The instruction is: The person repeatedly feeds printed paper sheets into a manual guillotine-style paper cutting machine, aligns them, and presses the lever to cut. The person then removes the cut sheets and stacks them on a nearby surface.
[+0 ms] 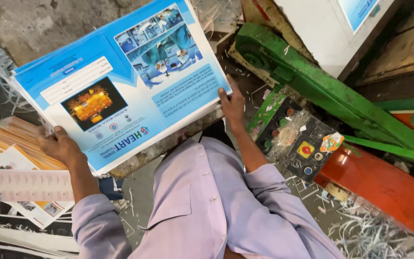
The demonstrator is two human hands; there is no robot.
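Observation:
A thick stack of large blue and white printed sheets (pixel 120 81) with photos on them lies tilted in front of me, over a worn table edge (pixel 168 144). My left hand (pixel 61 146) grips the stack's lower left corner, thumb on top. At the stack's right edge my right hand (pixel 232 103) clasps it, thumb pressed on the top sheet. Both arms are in lilac shirt sleeves.
Orange and white printed sheets (pixel 20 158) pile at the left. To the right stands a green machine frame (pixel 312 81) with a black button panel (pixel 298 144) and an orange-red cover (pixel 384 187). Paper shreds (pixel 370 235) litter the floor.

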